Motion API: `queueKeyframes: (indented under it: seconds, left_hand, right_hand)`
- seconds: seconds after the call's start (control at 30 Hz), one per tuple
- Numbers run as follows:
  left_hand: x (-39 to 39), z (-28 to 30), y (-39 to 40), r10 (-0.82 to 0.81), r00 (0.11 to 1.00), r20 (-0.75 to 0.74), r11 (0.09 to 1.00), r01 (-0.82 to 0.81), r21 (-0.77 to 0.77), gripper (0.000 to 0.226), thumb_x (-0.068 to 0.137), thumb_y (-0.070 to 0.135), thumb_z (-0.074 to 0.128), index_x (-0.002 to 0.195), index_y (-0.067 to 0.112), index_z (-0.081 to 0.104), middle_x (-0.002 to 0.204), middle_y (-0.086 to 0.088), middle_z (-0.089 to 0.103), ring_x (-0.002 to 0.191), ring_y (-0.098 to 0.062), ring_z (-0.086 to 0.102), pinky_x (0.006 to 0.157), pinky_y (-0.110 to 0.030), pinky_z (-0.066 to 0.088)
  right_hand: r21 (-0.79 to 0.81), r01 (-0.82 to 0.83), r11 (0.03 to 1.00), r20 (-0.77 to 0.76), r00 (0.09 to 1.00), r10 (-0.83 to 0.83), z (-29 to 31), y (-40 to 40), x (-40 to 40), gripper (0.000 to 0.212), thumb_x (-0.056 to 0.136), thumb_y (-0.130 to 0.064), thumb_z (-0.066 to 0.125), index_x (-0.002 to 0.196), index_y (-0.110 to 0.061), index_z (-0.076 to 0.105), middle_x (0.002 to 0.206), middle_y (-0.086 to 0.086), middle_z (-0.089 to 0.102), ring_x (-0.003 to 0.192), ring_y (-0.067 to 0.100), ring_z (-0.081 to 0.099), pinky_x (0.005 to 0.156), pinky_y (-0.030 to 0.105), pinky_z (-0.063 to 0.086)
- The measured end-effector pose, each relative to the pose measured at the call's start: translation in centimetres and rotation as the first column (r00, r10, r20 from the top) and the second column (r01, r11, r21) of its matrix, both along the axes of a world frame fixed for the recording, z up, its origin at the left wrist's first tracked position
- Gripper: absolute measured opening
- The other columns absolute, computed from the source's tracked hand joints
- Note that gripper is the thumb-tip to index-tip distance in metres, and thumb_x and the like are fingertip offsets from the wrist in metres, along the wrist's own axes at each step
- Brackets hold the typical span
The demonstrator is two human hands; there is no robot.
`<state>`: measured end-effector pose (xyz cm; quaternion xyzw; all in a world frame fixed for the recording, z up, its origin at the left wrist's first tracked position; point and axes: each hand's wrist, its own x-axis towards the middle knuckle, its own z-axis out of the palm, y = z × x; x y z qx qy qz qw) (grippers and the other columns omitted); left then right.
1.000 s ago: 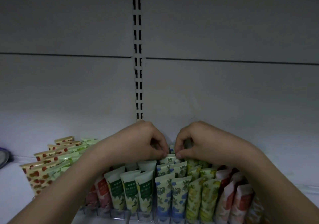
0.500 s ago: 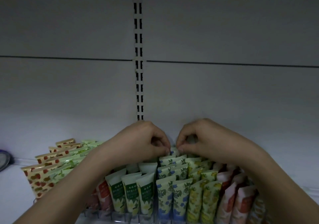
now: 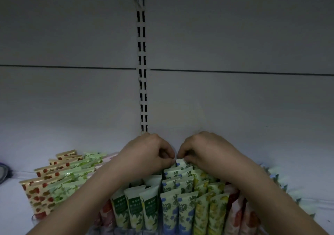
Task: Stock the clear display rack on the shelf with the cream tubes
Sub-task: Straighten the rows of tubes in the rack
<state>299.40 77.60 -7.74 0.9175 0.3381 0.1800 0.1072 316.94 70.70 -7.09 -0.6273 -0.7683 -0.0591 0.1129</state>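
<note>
fingers of the left hand and right hand pinch the blue-flower tube at the rack's 12 o'clock end; rows look nearly full, so stocking seems almost done.

dim, bluish cast | upper panels darkest | wide-angle bending at edges | slightly soft

**Figure: The person's hands and forearms, head view**

Two bare forearms enter from the lower corners and end in the left hand and the right hand. No sleeve, glove, ring, watch or bracelet shows on either. Knuckles are rounded; short fingernails are visible on the fingertips nearest the centre.
</note>
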Motion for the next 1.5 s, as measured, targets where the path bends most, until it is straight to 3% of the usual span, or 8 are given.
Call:
queueKeyframes:
  seconds: [0.3,0.53,0.73,0.87,1.03,1.17,1.27,1.5]
  left_hand:
    - [0.0,0.0,-0.1,-0.001,1.000,-0.016,0.999,0.002,0.050,0.014,0.088,0.030,0.065,0.096,0.037,0.074,0.085,0.024,0.069,0.072,0.009,0.058,0.073,-0.014,0.048]
    - [0.0,-0.2,-0.1,0.003,1.000,-0.008,0.998,-0.003,0.064,0.014,0.088,0.032,0.065,0.096,0.037,0.074,0.091,0.024,0.071,0.079,0.008,0.061,0.077,-0.015,0.049]
    - [-0.2,0.3,0.0,-0.013,0.999,0.044,0.999,0.011,0.030,0.015,0.088,0.037,0.063,0.098,0.038,0.073,0.086,0.022,0.071,0.076,0.007,0.061,0.076,-0.026,0.055]
    - [-2.0,1.6,-0.8,-0.028,0.984,0.178,1.000,0.026,0.016,0.014,0.089,0.034,0.062,0.095,0.034,0.075,0.083,0.021,0.070,0.075,0.008,0.061,0.072,-0.019,0.050]
    - [-6.0,1.9,-2.7,-0.036,0.972,0.234,0.999,0.040,-0.011,0.011,0.089,0.034,0.064,0.093,0.033,0.075,0.083,0.022,0.068,0.076,0.007,0.060,0.064,-0.009,0.042]
    - [-8.6,1.5,-3.6,-0.073,0.983,0.167,0.994,0.085,-0.066,0.010,0.087,0.029,0.068,0.091,0.031,0.076,0.083,0.020,0.071,0.076,0.006,0.062,0.065,-0.008,0.043]
    - [-10.1,0.7,-4.0,-0.090,0.986,0.138,0.990,0.104,-0.097,0.008,0.087,0.028,0.069,0.090,0.030,0.076,0.082,0.021,0.071,0.077,0.006,0.063,0.071,-0.016,0.048]
    - [-10.9,-1.5,-4.1,-0.115,0.990,0.077,0.993,0.113,0.030,0.017,0.088,0.031,0.065,0.103,0.033,0.072,0.097,0.017,0.065,0.089,-0.001,0.058,0.085,-0.029,0.051]
  right_hand:
    - [0.024,0.013,1.000,0.031,0.999,-0.014,-0.4,0.2,-0.1,0.019,0.093,-0.024,0.059,0.100,-0.037,0.070,0.101,-0.014,0.066,0.089,0.008,0.060,0.069,0.024,0.043]
    - [0.018,0.006,1.000,0.029,1.000,-0.007,-0.1,-0.1,-0.2,0.016,0.092,-0.026,0.060,0.100,-0.036,0.070,0.099,-0.015,0.068,0.088,0.005,0.059,0.071,0.024,0.044]
    - [0.071,-0.023,0.997,-0.028,0.999,0.025,1.4,-1.2,-0.7,0.014,0.092,-0.036,0.059,0.101,-0.036,0.070,0.097,-0.016,0.067,0.087,0.006,0.060,0.078,0.034,0.052]
    - [0.140,-0.035,0.990,-0.150,0.987,0.056,2.9,-3.2,-1.6,0.013,0.092,-0.033,0.062,0.100,-0.034,0.072,0.093,-0.024,0.065,0.073,-0.014,0.052,0.068,0.012,0.041]
    - [0.085,-0.016,0.996,-0.295,0.955,0.041,3.1,-5.9,-5.0,0.009,0.091,-0.028,0.064,0.094,-0.029,0.073,0.067,-0.030,0.056,0.065,-0.022,0.049,0.060,0.002,0.036]
    - [0.018,0.004,1.000,-0.259,0.966,0.001,1.7,-5.9,-8.0,0.010,0.089,-0.030,0.067,0.096,-0.028,0.073,0.090,-0.020,0.068,0.077,-0.011,0.057,0.072,0.009,0.044]
    - [-0.027,0.063,0.998,-0.218,0.974,-0.068,0.8,-5.6,-9.6,0.008,0.086,-0.031,0.068,0.093,-0.030,0.073,0.092,-0.018,0.068,0.086,-0.001,0.060,0.084,0.032,0.054]
    - [-0.026,0.164,0.986,-0.167,0.972,-0.166,-0.3,-5.6,-12.0,0.010,0.085,-0.029,0.070,0.093,-0.027,0.074,0.092,-0.012,0.070,0.081,0.006,0.062,0.081,0.035,0.056]
